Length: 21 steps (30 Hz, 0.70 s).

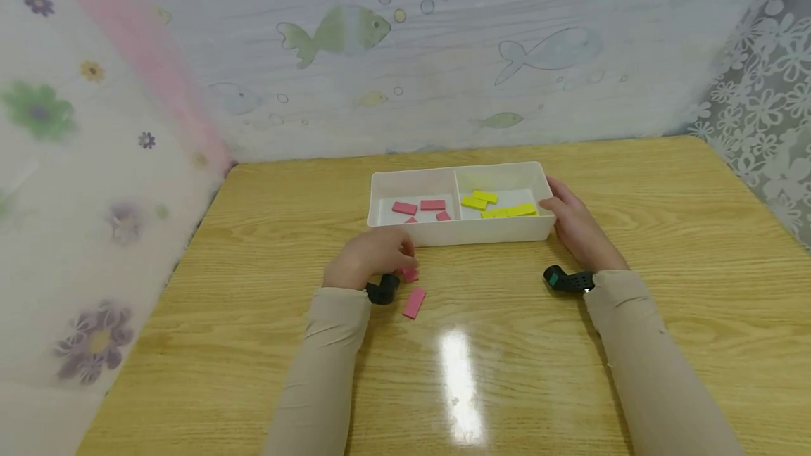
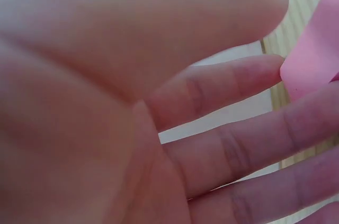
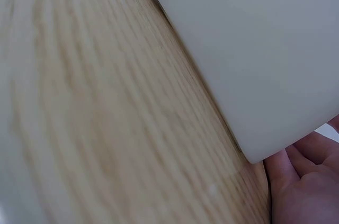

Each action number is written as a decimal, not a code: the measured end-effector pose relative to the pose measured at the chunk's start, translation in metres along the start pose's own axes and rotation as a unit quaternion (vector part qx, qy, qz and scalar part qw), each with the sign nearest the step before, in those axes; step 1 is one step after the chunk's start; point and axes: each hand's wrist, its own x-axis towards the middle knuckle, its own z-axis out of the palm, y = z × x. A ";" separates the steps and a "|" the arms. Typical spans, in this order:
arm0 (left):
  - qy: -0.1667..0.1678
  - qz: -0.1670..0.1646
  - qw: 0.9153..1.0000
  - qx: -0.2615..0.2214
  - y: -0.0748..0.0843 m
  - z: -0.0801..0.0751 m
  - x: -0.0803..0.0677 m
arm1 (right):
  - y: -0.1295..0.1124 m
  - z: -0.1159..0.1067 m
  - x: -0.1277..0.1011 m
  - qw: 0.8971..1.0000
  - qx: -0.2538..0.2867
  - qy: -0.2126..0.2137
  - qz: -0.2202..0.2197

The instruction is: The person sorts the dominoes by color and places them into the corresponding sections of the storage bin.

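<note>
A white two-part box (image 1: 478,232) stands on the table, with several pink blocks (image 1: 433,205) in its left compartment and several yellow blocks (image 1: 484,197) in its right one. My left hand (image 1: 374,257) is low in front of the box, over a pink block (image 1: 410,274) on the table. In the left wrist view the fingers are extended, the index fingertip right at a pink block (image 2: 312,57), the thumb apart from it. Another pink block (image 1: 415,302) lies just nearer. My right hand (image 1: 578,227) holds the box's right end, thumb over the rim, fingers along the outside.
The wooden table (image 1: 507,371) meets a wall covering (image 1: 443,90) printed with fish at the back. A flowered covering (image 1: 95,195) borders the left side. Black wrist straps (image 1: 383,290) sit on both wrists, below beige sleeves.
</note>
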 end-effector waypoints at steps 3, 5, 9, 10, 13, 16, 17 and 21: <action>0.005 0.014 1.000 0.011 0.004 0.003 0.002 | 0.000 -0.001 0.000 1.000 0.001 -0.002 -0.001; 0.007 0.019 1.000 0.015 0.007 0.005 0.003 | 0.001 -0.001 0.000 1.000 -0.001 -0.002 0.001; 0.012 0.020 1.000 0.018 0.009 0.007 0.004 | 0.001 -0.001 0.000 1.000 -0.001 -0.003 0.001; 0.011 0.018 1.000 0.017 0.010 0.007 0.004 | 0.001 -0.001 0.000 1.000 -0.001 -0.002 0.001; 0.011 0.016 1.000 0.023 0.010 0.008 0.004 | 0.002 -0.001 0.000 1.000 -0.002 0.000 0.000; 0.011 0.017 0.999 0.041 0.011 0.009 0.004 | 0.002 -0.001 0.001 1.000 -0.002 0.000 0.000; 0.012 0.019 0.999 0.045 0.012 0.009 0.004 | 0.002 -0.001 0.001 1.000 -0.001 0.001 -0.001; 0.016 0.026 0.998 0.051 0.010 0.010 0.005 | 0.003 -0.001 0.002 1.000 -0.001 0.001 -0.002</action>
